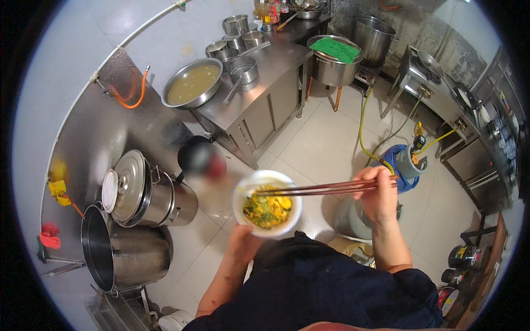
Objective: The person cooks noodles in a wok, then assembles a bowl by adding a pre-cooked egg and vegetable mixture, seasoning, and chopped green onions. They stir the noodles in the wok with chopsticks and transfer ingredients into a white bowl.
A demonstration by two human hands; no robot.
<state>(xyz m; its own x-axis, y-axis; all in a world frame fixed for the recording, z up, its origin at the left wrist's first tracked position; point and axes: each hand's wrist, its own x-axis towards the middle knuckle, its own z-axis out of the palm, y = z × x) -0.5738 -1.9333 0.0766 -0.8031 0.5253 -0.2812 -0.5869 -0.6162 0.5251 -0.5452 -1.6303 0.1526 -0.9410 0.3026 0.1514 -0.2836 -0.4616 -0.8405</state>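
Note:
A white bowl (295,221) rests in my left hand (244,238), whose thumb lies by the near rim while its other fingers are hidden underneath. Yellow and green chopped food (268,209) fills the inside of the bowl. Held in my right hand (380,198) is a pair of reddish-brown chopsticks (327,189), reaching leftward over the bowl. Their tips are at the upper left part of the food; whether anything is pinched between them I cannot tell.
A steel counter (275,68) carries several saucepans (242,70) and a wide basin of cloudy liquid (194,85). Large stockpots (140,256) stand at left. A green cloth (335,49) covers a pot. Gas cylinders (352,217) and a yellow hose (363,124) are at right, near a stove (434,89).

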